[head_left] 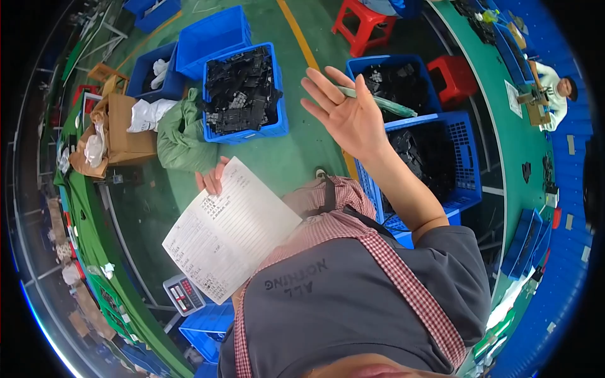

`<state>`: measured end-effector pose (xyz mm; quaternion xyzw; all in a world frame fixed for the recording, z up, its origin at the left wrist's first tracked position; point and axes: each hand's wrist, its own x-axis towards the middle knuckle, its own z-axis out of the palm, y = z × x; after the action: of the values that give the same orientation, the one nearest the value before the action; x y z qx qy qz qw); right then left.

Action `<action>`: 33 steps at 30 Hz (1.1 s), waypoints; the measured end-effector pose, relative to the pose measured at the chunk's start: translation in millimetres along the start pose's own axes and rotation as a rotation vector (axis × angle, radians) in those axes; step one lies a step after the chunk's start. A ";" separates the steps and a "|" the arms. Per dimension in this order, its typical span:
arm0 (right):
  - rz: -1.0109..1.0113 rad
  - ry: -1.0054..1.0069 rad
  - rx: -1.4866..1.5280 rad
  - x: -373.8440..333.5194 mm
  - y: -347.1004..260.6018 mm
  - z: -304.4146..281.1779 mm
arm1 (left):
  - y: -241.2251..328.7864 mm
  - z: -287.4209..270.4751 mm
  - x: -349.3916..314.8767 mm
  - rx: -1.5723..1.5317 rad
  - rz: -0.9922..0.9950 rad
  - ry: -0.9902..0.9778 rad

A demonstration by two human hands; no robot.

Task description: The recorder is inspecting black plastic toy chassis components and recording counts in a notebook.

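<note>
An open notebook (236,230) with ruled, handwritten pages lies tilted in front of my body on the left. My left hand (212,177) grips its far edge; the fingers show there and the rest is hidden behind the pages. On the right, my right hand (346,113) is raised with the palm showing and the fingers stretched out. A long pale green strip (392,106) runs past the thumb over a blue crate (359,65) of black parts. Whether it touches the hand, I cannot tell. Below the right forearm stands another blue crate (467,160) with black parts.
Ahead stands a blue crate (246,135) heaped with black parts, beside a green cloth bag (183,135) and a cardboard box (129,142). Red stools (454,82) stand near the right workbench (504,164), where another person (554,94) is. A digital scale (183,295) is at lower left.
</note>
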<state>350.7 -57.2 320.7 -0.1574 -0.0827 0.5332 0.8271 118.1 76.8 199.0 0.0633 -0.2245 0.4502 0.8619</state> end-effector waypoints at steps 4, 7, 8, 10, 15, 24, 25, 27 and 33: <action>0.008 -0.044 0.088 22.7 -6.1 10.8 | 23.6 -31.9 -2.6 -0.081 0.171 -0.283; -0.024 -0.137 0.131 62.5 -25.3 11.2 | 54.4 -61.1 -22.5 0.004 0.056 -0.248; -0.109 -0.177 0.106 82.4 -40.8 10.1 | 48.9 -52.5 -24.4 0.050 0.080 -0.116; -0.220 -0.284 0.092 116.9 -68.7 22.2 | 38.2 -38.3 -30.7 0.037 0.088 -0.109; -0.063 -0.425 0.096 91.7 -47.5 92.2 | 41.5 -15.9 -31.6 0.072 0.153 -0.036; 0.158 -0.277 0.190 71.7 20.1 58.6 | 11.1 71.6 -9.8 0.244 0.218 0.423; 0.167 -0.238 0.160 66.5 28.5 58.9 | 7.0 81.7 -1.7 0.259 0.137 0.360; 0.246 -0.168 0.165 48.5 50.4 57.4 | -12.3 105.1 9.4 0.159 0.058 0.313; 0.422 -0.102 0.245 17.0 92.6 43.3 | -59.4 136.9 2.0 0.000 0.084 0.488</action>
<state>265.3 1.1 328.4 -0.0428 -0.0243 0.7073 0.7052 121.7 0.8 327.4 -0.0569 -0.0122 0.4876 0.8711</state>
